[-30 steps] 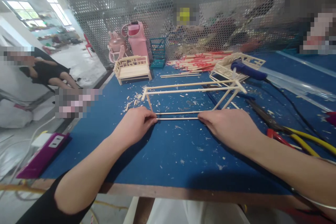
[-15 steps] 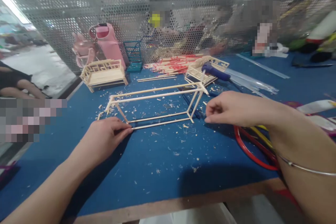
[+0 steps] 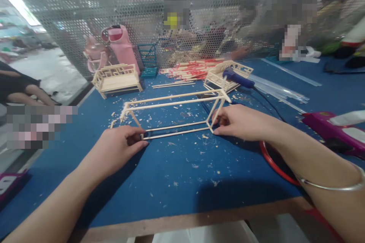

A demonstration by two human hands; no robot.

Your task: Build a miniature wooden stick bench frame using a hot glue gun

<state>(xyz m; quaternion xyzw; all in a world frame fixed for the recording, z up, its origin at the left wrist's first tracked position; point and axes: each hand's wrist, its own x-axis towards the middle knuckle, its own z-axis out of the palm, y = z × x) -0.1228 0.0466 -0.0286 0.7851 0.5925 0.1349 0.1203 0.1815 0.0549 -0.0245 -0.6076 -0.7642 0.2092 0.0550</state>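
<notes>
Pale wooden-stick frame (image 3: 175, 103) on scrap-flecked blue table (image 3: 148, 190), perforated grey metal screen (image 3: 134, 3) behind; L fingers (image 3: 134, 131) narrowly parted nr one end, R fingers (image 3: 224, 130) bent at other, grip unclear.

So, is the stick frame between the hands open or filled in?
Open: the stick frame shows no panels, and the blue tabletop is visible through it.

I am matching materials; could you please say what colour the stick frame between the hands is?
The stick frame is pale cream, clearest in the head view.
</notes>
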